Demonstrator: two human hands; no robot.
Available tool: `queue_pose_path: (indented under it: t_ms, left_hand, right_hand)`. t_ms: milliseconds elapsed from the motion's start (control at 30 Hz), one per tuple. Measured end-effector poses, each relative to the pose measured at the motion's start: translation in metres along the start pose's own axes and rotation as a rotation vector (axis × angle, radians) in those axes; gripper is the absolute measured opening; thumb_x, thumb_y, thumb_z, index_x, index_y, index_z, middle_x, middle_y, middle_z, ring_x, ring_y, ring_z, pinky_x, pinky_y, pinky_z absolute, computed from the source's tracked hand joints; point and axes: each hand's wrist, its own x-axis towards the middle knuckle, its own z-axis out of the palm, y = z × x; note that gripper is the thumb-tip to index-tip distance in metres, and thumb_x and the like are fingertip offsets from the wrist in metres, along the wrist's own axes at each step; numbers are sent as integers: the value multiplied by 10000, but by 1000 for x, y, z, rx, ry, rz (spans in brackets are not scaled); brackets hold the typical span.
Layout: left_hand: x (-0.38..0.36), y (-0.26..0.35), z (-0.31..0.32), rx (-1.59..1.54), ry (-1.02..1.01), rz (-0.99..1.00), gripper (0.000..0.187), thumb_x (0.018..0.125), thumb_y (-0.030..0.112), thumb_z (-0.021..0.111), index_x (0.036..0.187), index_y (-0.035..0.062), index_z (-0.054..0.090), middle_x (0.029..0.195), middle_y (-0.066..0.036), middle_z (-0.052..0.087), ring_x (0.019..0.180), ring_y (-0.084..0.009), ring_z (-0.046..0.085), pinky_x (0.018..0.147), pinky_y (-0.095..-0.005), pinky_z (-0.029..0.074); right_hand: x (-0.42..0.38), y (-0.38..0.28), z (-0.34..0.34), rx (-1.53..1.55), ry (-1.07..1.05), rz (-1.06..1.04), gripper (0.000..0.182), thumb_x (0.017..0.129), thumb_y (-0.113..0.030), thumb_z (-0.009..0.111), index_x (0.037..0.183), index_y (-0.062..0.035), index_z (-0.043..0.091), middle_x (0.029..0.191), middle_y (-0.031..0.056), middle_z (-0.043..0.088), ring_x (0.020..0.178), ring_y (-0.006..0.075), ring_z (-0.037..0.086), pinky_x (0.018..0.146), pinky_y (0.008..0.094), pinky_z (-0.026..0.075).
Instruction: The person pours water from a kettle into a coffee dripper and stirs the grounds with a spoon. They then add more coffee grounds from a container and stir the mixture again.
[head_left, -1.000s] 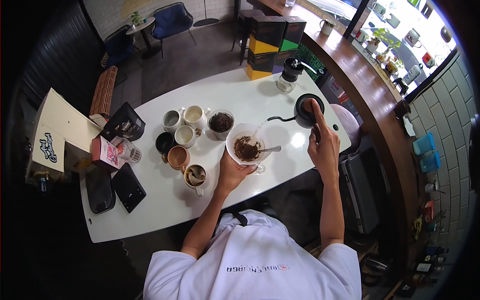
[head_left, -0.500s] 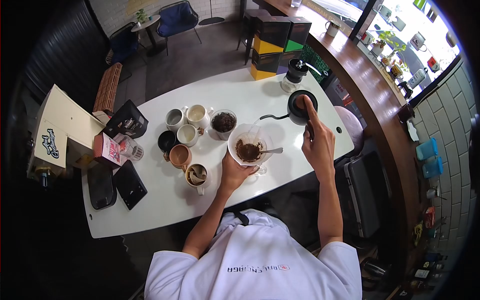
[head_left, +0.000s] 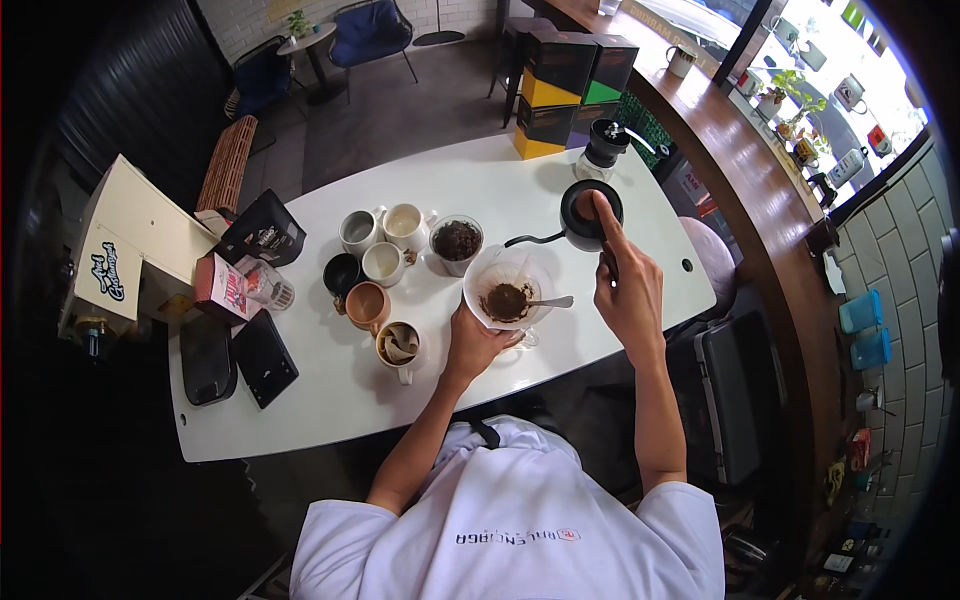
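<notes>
A: Where's the dripper (head_left: 538,315)?

B: At the centre of the frame, over the near side of the tabletop (head_left: 330,410). It has a pale paper filter (head_left: 483,273) in it, with dark grounds (head_left: 506,302) low inside and a spoon (head_left: 560,302) sticking out past the right rim.

A: How would it handle?

B: Light, I'd guess, with stiff walls, but the filter looks soft and could crumple or tear. I'd grip the outside, low down, and keep off the paper.

A: And the left hand (head_left: 475,345)?

B: Curled around the near left side of the dripper, partly closed. Its fingertips run underneath, so I can't tell how firmly they press.

A: The right hand (head_left: 633,295)?

B: Closed on the kettle (head_left: 585,238), right of centre and a bit higher, index finger stretched onto the black lid (head_left: 574,212). The handle is mostly hidden. It's probably the heavier thing, smooth and best held by that handle. The thin spout (head_left: 530,240) points left, just above the filter; whether water is running, I can't tell.

A: What lies around?

B: A glass of dark grounds (head_left: 457,240) just upper left of the dripper, a cluster of mugs (head_left: 384,262) further left, and a grinder (head_left: 606,145) beyond the kettle, toward the upper right.
</notes>
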Motion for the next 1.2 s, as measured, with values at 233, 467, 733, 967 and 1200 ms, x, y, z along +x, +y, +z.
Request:
queue_pose_path:
  t_ms: [233, 467, 733, 967, 1200]
  left_hand:
    - [-1, -4, 1, -10, 6, -15, 640, 656, 71, 904, 1194, -28, 572, 1095, -147, 700, 1005, -247, 699, 878, -358, 552]
    - [-1, 3, 0, -11, -18, -26, 632, 657, 43, 896, 1198, -34, 579, 1108, -133, 704, 1009, -217, 694, 896, -346, 552]
    - [-2, 3, 1, -38, -5, -43, 629, 662, 30, 891, 1204, -33, 578, 1109, -130, 709, 1006, -209, 697, 895, -345, 556]
    - [0, 1, 2, -14, 3, -33, 665, 645, 43, 905, 1215, -31, 570, 1123, -136, 709, 1021, -220, 699, 906, -348, 557]
    - [-1, 2, 1, 21, -5, -42, 680, 636, 53, 913, 1217, -29, 569, 1126, -138, 706, 1026, -227, 697, 911, -355, 557]
  right_hand:
    - [-8, -3, -7, 52, -54, -21, 989, 690, 127, 576, 1555, -296, 349, 695, 143, 586, 620, 303, 600, 658, 457, 469]
    - [-20, -3, -18, 48, -102, -31, 991, 695, 130, 579, 1560, -292, 341, 689, 126, 568, 617, 298, 584, 640, 440, 464]
    - [-34, -2, -40, -56, -172, 6, 1000, 697, 128, 600, 1562, -297, 334, 702, 122, 560, 621, 302, 573, 628, 449, 452]
    - [-39, 5, -54, -128, -131, 29, 973, 712, 126, 604, 1551, -302, 359, 690, 133, 552, 615, 307, 568, 623, 455, 441]
    - [-36, 15, -57, -177, -74, 31, 960, 702, 138, 589, 1537, -292, 394, 682, 140, 541, 601, 307, 557, 631, 465, 439]
